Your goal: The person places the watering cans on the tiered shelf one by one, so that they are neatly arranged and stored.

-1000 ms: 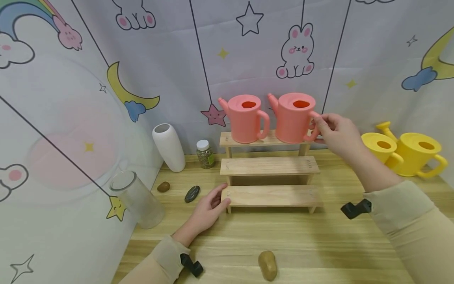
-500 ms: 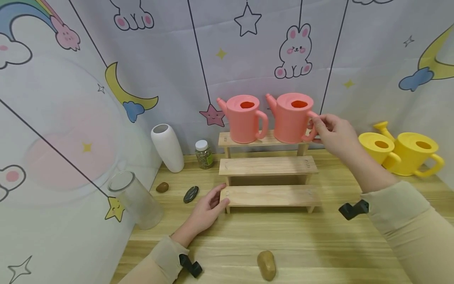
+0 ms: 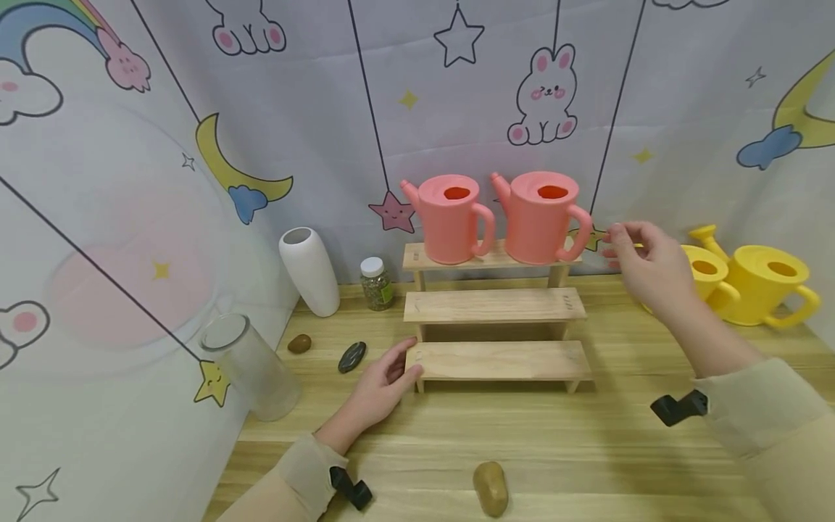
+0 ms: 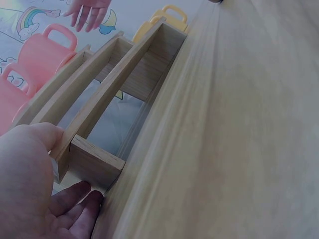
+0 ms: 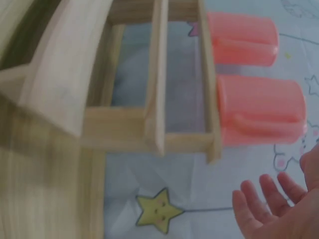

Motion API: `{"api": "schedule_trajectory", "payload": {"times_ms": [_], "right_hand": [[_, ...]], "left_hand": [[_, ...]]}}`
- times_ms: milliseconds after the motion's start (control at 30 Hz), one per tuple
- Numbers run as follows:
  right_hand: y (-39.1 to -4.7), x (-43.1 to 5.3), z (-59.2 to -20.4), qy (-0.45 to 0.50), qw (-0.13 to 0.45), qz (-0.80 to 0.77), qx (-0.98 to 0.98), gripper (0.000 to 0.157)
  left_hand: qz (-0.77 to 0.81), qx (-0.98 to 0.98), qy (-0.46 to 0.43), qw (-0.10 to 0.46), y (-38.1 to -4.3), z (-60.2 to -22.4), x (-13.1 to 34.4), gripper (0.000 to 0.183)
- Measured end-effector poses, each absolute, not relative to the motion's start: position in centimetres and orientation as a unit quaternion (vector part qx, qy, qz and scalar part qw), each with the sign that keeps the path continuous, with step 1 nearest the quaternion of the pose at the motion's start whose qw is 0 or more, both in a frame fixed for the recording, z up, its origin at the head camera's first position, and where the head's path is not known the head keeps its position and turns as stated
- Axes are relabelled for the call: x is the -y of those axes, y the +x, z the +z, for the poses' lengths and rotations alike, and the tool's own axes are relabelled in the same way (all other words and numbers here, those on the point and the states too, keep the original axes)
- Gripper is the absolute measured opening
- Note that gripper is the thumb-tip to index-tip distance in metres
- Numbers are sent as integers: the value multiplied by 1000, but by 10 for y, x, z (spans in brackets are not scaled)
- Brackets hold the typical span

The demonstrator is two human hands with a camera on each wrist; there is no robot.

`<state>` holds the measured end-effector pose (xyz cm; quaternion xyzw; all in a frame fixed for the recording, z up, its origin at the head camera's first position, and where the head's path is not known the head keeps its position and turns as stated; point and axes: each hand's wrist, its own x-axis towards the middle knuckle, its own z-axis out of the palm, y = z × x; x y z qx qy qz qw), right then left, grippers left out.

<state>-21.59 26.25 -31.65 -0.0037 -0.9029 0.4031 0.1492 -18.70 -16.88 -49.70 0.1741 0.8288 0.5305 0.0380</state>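
Note:
Two pink watering cans stand side by side on the top step of a three-step wooden shelf (image 3: pixel 496 306), the left watering can (image 3: pixel 449 221) and the right watering can (image 3: pixel 540 221), spouts to the left. My right hand (image 3: pixel 655 268) hovers just right of the right can's handle, apart from it and holding nothing. In the right wrist view its fingers (image 5: pixel 271 196) are spread loosely. My left hand (image 3: pixel 378 388) grips the left end of the lowest step, thumb at the front edge. The left wrist view shows the thumb (image 4: pixel 42 134) against the board and other fingers beside the leg.
Two yellow watering cans (image 3: pixel 765 283) stand at the right, one partly behind my right hand. To the left are a white vase (image 3: pixel 309 272), a lidded jar (image 3: pixel 376 284), a frosted glass vase (image 3: pixel 254 370), a brown stone (image 3: pixel 300 344) and a black stone (image 3: pixel 352 357). A tan stone (image 3: pixel 491 489) lies in front.
My right hand has let go of the right pink watering can's handle and moved right, away from it. The can stays on the top step. My left hand has not moved.

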Motion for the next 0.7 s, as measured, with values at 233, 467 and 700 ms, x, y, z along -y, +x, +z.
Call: {"api": "schedule_trajectory", "payload": {"times_ms": [233, 467, 700], "right_hand": [[-208, -300, -337, -44, 206, 355, 911, 63], [-201, -351, -351, -78, 204, 310, 925, 65], [-195, -397, -371, -162, 216, 278, 922, 66]], "left_hand": [[525, -833, 169, 41, -186, -496, 168, 56], [525, -834, 166, 42, -185, -495, 167, 56], [533, -829, 163, 42, -186, -496, 168, 55]]}}
